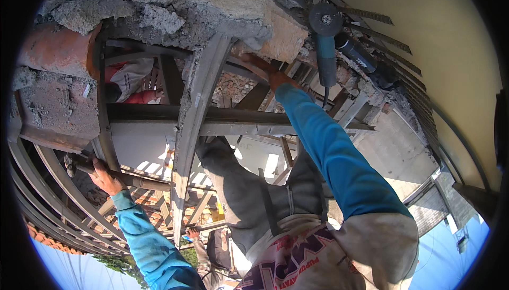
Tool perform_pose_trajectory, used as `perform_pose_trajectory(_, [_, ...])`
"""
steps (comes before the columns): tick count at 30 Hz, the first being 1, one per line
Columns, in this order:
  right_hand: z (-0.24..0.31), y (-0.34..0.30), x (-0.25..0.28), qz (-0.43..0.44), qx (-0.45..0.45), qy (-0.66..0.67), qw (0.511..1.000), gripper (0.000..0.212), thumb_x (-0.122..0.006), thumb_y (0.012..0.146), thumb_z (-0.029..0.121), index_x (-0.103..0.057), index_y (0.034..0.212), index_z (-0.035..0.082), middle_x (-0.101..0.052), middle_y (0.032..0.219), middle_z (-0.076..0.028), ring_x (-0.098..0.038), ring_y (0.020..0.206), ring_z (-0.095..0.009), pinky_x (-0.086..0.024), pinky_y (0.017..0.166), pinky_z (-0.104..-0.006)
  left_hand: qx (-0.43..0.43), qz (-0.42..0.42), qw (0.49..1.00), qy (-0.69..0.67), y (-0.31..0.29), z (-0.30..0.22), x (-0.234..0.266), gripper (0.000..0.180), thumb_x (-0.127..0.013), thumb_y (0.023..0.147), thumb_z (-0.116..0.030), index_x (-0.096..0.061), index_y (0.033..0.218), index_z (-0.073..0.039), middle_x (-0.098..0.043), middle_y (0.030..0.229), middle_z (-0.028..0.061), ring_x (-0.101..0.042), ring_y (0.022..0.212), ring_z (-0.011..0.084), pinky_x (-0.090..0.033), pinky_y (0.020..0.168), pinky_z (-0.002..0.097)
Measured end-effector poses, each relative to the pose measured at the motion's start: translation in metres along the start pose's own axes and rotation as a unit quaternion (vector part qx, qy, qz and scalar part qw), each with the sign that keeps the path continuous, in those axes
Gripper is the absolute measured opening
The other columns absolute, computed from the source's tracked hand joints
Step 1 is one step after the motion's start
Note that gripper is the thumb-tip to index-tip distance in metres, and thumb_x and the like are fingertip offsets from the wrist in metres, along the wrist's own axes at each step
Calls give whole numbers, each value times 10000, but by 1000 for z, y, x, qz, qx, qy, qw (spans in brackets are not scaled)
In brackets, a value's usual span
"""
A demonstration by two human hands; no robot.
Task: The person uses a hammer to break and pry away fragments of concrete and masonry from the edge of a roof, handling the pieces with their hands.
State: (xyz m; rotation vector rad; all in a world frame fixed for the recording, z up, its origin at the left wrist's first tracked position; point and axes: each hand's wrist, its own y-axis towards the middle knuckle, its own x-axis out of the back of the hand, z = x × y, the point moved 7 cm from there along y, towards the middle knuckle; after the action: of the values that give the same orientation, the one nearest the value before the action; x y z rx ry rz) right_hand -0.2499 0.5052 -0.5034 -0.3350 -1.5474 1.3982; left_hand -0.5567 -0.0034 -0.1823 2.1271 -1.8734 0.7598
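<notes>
Two hands at work: both raised to a broken masonry edge, seen from above with legs braced on the frame below.
Concrete slab (pixel 175 3): largest thing in view, chipped and crumbling along its underside, red brick (pixel 55 48) exposed at left; heavy, brittle, likely to shed chunks.
Steel frame (pixel 199 109): grey bars and a curved upright crossing beneath the slab; stiff, fixed, dusty.
Rebar ends (pixel 382 38): ribbed rods jutting from the broken edge at upper right; rigid, sharp-tipped.
Angle grinder (pixel 326 46): teal body, disc uppermost, resting on the rubble just right of the right hand, untouched; a second dark tool (pixel 360 56) beside it.
Hammer (pixel 119 176): long handle lying across the frame at lower left, metal head (pixel 69 163) at the far left end; head-heavy, stiff, handle probably rough with dust and best gripped low on the shaft for swing, nearer the head for control.
Left hand (pixel 105 177): wrapped closed round the hammer handle, just right of the head.
Right hand (pixel 275 76): up against the slab's broken lower edge, closed on a short reddish tool (pixel 253 62) pointing into the concrete; kind of tool hard to tell, apparently stiff and narrow, held near its rear end.
</notes>
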Motion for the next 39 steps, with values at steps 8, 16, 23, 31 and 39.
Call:
perform_pose_trajectory(8, [-8, 15, -16, 61, 21, -34, 997, 328, -451, 943, 128, -601, 1222, 41, -622, 1218, -187, -635, 1062, -344, -518, 922, -434, -23, 2, 998, 58, 5, 7, 25, 416, -564, 960, -320, -538, 1166, 41, -558, 1024, 97, -543, 916, 163, -461, 811, 320])
perform_pose_trajectory(16, [-9, 27, -26, 42, 21, -25, 999, 332, -459, 939, 142, -596, 1228, 51, -620, 1219, -191, -634, 1062, -345, -516, 919, -436, -26, -41, 997, 62, -6, -9, 11, 425, -563, 953, -349, -559, 1142, 32, -560, 941, 77, -545, 835, 149, -457, 763, 296])
perform_pose_trajectory(23, [5, 43, -30, 34, 24, -16, 999, 337, -467, 935, 155, -592, 1233, 59, -617, 1220, -194, -633, 1062, -346, -515, 916, -438, -233, 37, 936, 260, -8, -19, 18, 457, -504, 979, -326, -540, 1234, 51, -571, 1090, 122, -556, 947, 194, -454, 842, 354])
perform_pose_trajectory(31, [9, 53, -35, 24, 35, -6, 999, 343, -475, 931, 169, -587, 1240, 69, -615, 1221, -197, -631, 1061, -347, -514, 914, -439, -191, 23, 958, 214, -14, -22, 9, 435, -485, 987, -313, -569, 1203, 56, -561, 1153, 135, -555, 974, 197, -433, 914, 349])
perform_pose_trajectory(39, [16, 67, -45, 11, 52, -14, 998, 350, -483, 927, 183, -582, 1246, 79, -612, 1221, -200, -630, 1061, -347, -512, 911, -441, -216, 38, 935, 279, -13, -10, 34, 418, -446, 998, -280, -538, 1281, 15, -567, 1144, 163, -577, 994, 260, -478, 867, 401])
